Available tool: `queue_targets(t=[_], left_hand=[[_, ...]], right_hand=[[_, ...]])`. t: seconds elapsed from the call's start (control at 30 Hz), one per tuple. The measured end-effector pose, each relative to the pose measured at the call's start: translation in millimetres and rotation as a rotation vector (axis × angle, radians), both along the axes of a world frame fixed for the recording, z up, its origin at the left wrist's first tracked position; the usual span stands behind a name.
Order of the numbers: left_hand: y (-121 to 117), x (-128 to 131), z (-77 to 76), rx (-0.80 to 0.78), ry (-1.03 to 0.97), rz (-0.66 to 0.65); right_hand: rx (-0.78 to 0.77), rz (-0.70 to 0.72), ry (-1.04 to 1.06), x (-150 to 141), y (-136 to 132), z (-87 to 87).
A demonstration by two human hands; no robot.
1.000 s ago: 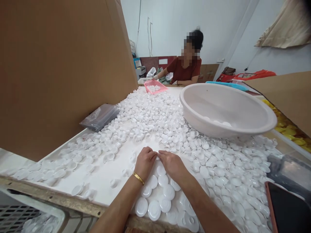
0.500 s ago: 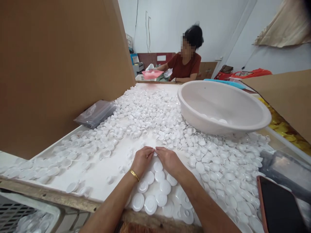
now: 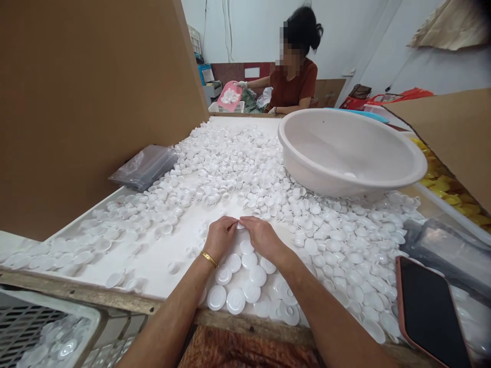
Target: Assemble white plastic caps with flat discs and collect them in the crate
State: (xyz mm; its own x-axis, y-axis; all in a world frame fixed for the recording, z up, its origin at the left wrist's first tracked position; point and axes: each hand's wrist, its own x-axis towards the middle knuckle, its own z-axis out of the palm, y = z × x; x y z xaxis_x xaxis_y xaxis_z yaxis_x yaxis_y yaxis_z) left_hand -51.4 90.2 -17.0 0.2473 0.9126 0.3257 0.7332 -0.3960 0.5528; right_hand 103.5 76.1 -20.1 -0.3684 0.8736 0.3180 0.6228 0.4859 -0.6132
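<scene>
My left hand (image 3: 221, 238) and my right hand (image 3: 264, 239) meet at the fingertips just above the white table. Both are closed in a pinch on a small white plastic piece (image 3: 240, 225), mostly covered by the fingers; whether it is one part or two I cannot tell. Between my forearms lie several flat round white saucer-like discs (image 3: 235, 300), some overlapping. Beyond my hands spreads a heap of small white cup-like plastic pieces (image 3: 230, 153), which continues down the right side. A gold bracelet (image 3: 209, 259) circles my left wrist.
A large white basin (image 3: 322, 179) stands on the heap at back right. A phone (image 3: 431, 306) lies at front right, near plastic bags (image 3: 456, 255). Cardboard (image 3: 95, 102) walls the left side. A crate (image 3: 92, 327) sits below the front edge. Opposite, a co-worker (image 3: 293, 84) holds a pink tray (image 3: 226, 105).
The view has tilted down slightly, so things sit higher in the picture. My hands stay pinched together. The co-worker's pink tray has tipped, showing white pieces on it.
</scene>
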Motion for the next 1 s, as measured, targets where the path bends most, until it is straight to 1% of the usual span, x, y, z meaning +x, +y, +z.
queue_targets(t=[0.17, 0.27, 0.4, 0.5, 0.57, 0.63, 0.7, 0.77, 0.87, 1.0], left_hand=[[-3.6, -0.1, 3.7, -0.004, -0.069, 0.024], [-5.8, 0.4, 5.1, -0.011, -0.106, 0.012], [-4.4, 0.4, 2.9, -0.037, -0.069, 0.013], [-3.5, 1.2, 1.2, -0.030, -0.038, 0.009], [-6.0, 2.1, 2.4, 0.011, 0.020, -0.022], [-11.1, 2.2, 5.4, 0.068, 0.135, -0.066], [-17.2, 0.2, 8.3, 0.114, 0.266, -0.113], [-22.6, -3.5, 9.3, 0.146, 0.368, -0.145], [-27.9, -9.0, 7.4, 0.171, 0.475, -0.168], [-30.0, -9.9, 4.6, 0.146, 0.531, -0.168]], right_hand=[[-0.002, 0.016, -0.009, -0.4, -4.8, 4.5], [-0.016, 0.012, -0.009, 1.4, -7.4, 6.7], [-0.031, 0.020, -0.063, 2.4, -8.5, 8.0], [-0.027, 0.001, -0.174, -0.2, -11.5, 12.1], [-0.023, -0.032, -0.297, -3.6, -15.7, 17.2], [-0.017, -0.060, -0.407, -7.6, -20.5, 22.5], [-0.016, -0.058, -0.464, -11.5, -24.3, 25.8], [-0.019, -0.051, -0.476, -15.0, -26.3, 25.9], [-0.011, -0.052, -0.462, -19.1, -27.2, 20.9], [0.009, -0.063, -0.425, -23.4, -29.6, 12.8]])
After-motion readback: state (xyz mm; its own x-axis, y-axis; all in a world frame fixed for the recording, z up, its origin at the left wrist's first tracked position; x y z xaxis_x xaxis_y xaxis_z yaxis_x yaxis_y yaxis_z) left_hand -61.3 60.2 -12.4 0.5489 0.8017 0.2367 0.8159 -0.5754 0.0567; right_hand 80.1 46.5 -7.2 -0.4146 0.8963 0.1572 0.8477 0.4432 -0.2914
